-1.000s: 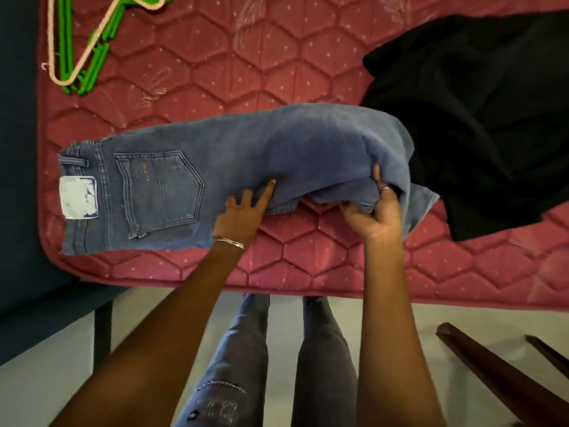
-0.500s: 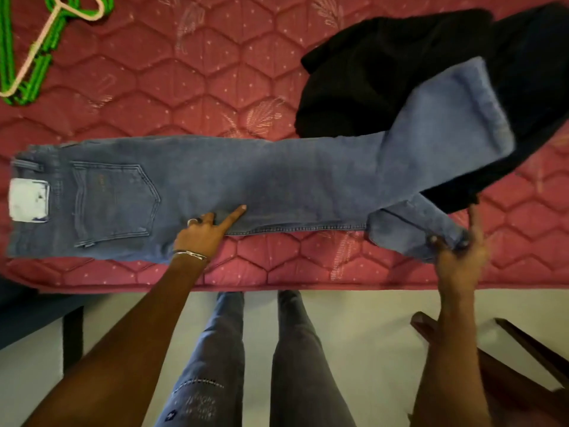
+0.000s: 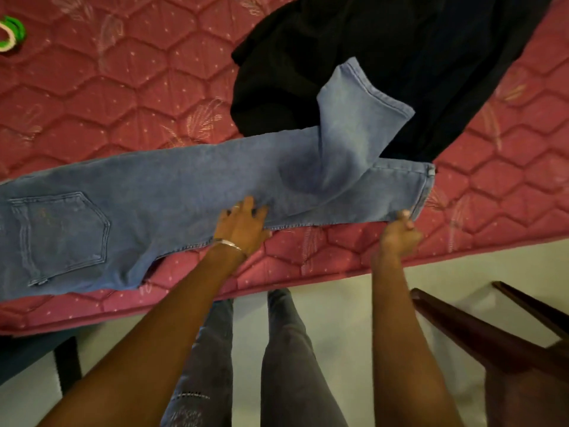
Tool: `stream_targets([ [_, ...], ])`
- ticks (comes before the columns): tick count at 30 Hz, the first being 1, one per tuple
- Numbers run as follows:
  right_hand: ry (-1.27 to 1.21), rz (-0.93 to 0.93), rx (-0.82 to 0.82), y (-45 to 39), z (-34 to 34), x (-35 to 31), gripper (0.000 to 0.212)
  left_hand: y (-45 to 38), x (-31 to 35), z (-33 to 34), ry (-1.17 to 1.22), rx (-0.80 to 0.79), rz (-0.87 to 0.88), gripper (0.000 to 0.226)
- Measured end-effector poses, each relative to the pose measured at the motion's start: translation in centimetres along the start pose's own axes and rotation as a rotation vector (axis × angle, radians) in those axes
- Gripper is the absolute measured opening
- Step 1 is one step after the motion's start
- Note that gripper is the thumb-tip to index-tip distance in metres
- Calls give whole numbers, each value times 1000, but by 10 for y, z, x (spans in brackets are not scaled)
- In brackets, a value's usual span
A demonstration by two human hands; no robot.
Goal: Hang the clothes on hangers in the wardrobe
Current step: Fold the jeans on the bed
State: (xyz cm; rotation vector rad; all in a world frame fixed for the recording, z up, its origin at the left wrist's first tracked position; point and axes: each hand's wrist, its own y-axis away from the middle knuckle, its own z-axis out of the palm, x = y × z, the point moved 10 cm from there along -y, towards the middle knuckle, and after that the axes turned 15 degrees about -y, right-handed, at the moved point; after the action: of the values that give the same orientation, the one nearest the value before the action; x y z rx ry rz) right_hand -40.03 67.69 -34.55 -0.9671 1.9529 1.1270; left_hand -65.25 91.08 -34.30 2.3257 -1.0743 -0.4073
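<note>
- The light blue denim jeans (image 3: 172,192) are laid lengthwise across the middle of the frame on the pink quilted mattress (image 3: 129,87), waist and back pocket at lower left, leg ends toward the right. Looks like they're being spread flat so they can go over a hanger neatly.
- One leg end is flipped up and back toward the upper right, so its hem sits on the heap of black clothing (image 3: 400,57) at the top of the frame. The other leg runs straight to the right edge of the mattress.
- The left hand (image 3: 241,224) is flat on the denim about mid-leg, fingers spread and fairly straight, so pressing rather than gripping. Probably pinning the fabric while the other end gets tugged.
- The right hand (image 3: 398,231) pinches the near corner of the straight leg's hem between thumb and fingertips, curled tight on the cloth.
- A bit of a green and cream plastic hanger (image 3: 10,33) peeks in at the upper left edge, well apart from the jeans. No wardrobe in view, so nothing is hung yet.
- Dark wooden furniture (image 3: 492,331) sits at lower right, on the floor beside the bed.
</note>
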Motion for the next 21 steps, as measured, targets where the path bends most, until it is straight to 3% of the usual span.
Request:
stream_targets([
  [3,-94,197,-114,10,13,33,22,-30,43,-56,383,222,71,58],
  [5,-110,154,-141,7,14,29,18,-48,65,-95,540,389,53,60],
  [8,-256,70,-379,18,55,-15,25,-69,87,-118,646,388,14,61],
  [11,-234,139,-669,35,116,-47,26,-79,102,-115,703,407,73,54],
  [16,-309,376,-735,47,129,-72,12,-62,66,-93,859,490,-17,36],
  [20,-521,5,-877,51,68,-105,18,-49,28,-75,846,534,-80,32],
  [21,-600,48,-811,45,53,-90,27,-49,22,-71,751,546,-61,37],
])
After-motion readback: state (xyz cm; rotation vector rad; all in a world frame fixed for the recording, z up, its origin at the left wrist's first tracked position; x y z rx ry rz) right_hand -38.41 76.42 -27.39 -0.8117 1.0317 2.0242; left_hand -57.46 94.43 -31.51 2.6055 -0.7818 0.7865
